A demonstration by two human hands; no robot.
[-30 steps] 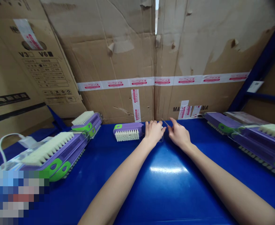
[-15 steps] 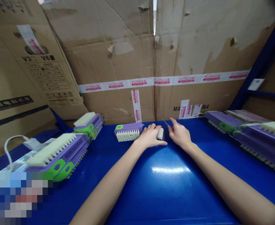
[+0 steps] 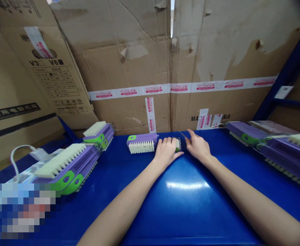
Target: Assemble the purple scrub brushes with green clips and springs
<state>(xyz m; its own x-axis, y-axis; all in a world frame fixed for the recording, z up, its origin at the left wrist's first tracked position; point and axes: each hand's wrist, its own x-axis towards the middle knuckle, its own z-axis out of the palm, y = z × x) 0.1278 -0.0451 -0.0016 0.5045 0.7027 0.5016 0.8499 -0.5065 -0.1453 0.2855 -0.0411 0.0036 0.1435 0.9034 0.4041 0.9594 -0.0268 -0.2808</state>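
My left hand (image 3: 167, 150) is closed over a small whitish and green piece in clear plastic (image 3: 177, 145) on the blue table; the fingers cover most of it. Just right of that piece, my right hand (image 3: 198, 147) pinches a thin pointed stick (image 3: 182, 134), its tip angled up and to the left. What kind of tool the stick is, I cannot make out. Close by on the left lies a purple brush (image 3: 142, 143) with white bristles and a green end.
Stacked purple and green brushes (image 3: 88, 164) line the left side, near a white cable plug (image 3: 40, 154). More purple brushes (image 3: 290, 150) lie at the right. Tall cardboard (image 3: 129, 65) walls off the back, and a blue metal post (image 3: 280, 78) stands at the right.
The camera view has shifted slightly. Under my left hand, the plastic-covered piece now shows a green part at its near end. My right hand keeps its hold on the stick.
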